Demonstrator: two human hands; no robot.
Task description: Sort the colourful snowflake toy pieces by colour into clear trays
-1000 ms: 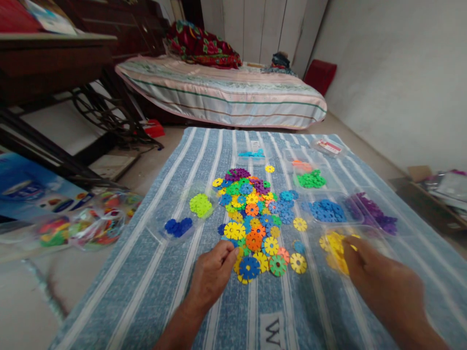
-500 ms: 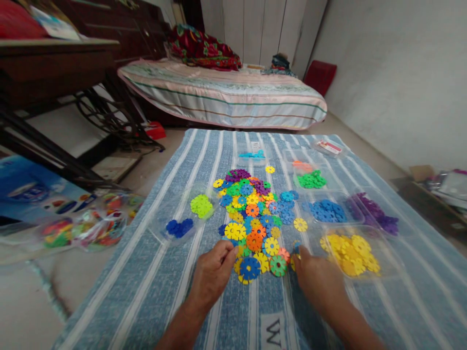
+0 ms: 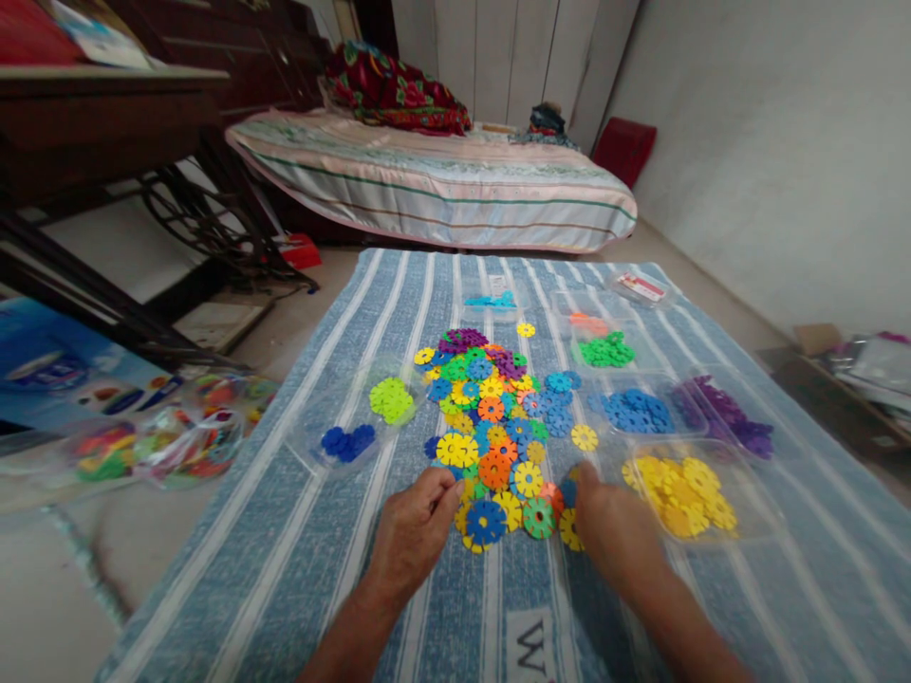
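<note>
The cloth-covered counter (image 3: 285, 588), striped blue and white, bears a central heap of flat, multicoloured, notched plastic discs (image 3: 491, 410). Nearer its right edge, a clear rectangular plastic tray (image 3: 763, 489) holds yellow ones. At the heap's left side, the left hand (image 3: 414, 526) has its grip curled, thumb pressed against forefinger. The right hand (image 3: 619, 524) is beside a yellow notched disc (image 3: 569, 529) and a blue notched disc (image 3: 567, 490); I cannot tell whether its grip pinches anything. Each disc looks light, stiff and hard to break, but likely slides on its neighbours; lifting the notched rim and pinching both faces seems surest.
</note>
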